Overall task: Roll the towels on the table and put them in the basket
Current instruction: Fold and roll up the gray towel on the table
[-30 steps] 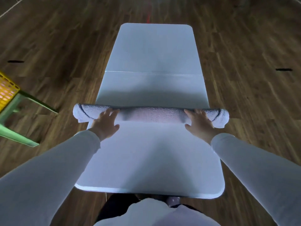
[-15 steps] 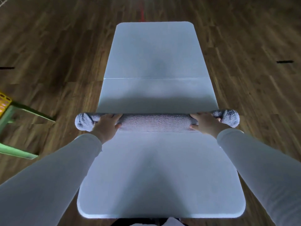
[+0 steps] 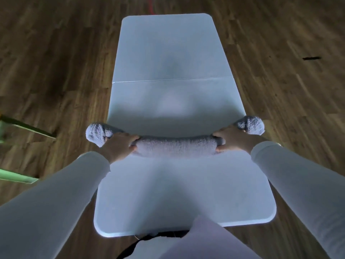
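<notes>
While lifting is beginning, table [image 3: 168, 193]: lying just under the sagging towel [image 3: 177, 146].
towel: fully rolled, spanning the table, ends now rising.
left hand [image 3: 119, 144], right hand [image 3: 233, 137]: no longer pressing flat, now gripping the towel for carrying.

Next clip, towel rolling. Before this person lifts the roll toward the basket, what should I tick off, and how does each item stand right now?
1. Towel rolled through: ok, one tight roll lies across the table, no loose flap showing.
2. Left hand grip: ok, fingers curled over the roll, thumb on the near side.
3. Right hand grip: ok, same hold near the other end.
4. Roll ends tidy: cannot tell; both stick out past the hands and the table's sides, too blurred to judge.
5. Basket in sight: not ok; only green legs show at the left edge.
</notes>
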